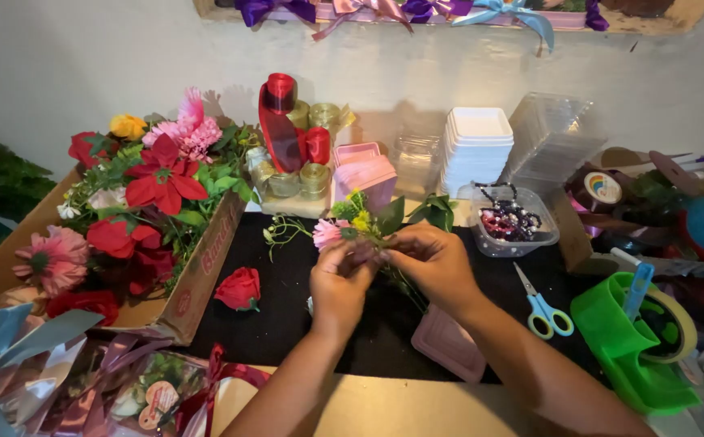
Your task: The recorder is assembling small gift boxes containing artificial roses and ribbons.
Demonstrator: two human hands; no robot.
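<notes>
holding a tiny posy (361, 225) at the centre of the frame, both hands meet over the black mat (287, 320). the left hand (340, 285) is closed around the stems from below, and the right hand (433, 259) pinches the same bunch from the side with fingertips shut on it. it's a small pink bloom, some yellow bits and a few green leaves, all looking like fake flowers.

my guess is it weighs next to nothing, with soft petals that crush easily and thin, slightly springy stems, so the place to grab it is low on the stems just under the heads, not on the blooms.

containers: the cardboard box (206, 263) at the left of the frame is stuffed with red, pink and yellow artificial flowers plus greenery. a clear plastic tub (522, 239) right of centre has dark beads or trinkets in it, can't tell exactly. behind that is a stack of white foam boxes (477, 150) and some clear plastic lids, contents not visible. pink boxes (365, 174) sit upper centre beside ribbon rolls.

also lying around: a loose red rose (239, 288) on the mat, blue-handled scissors (542, 303) and a green tape dispenser (635, 340) at the lower right.
</notes>
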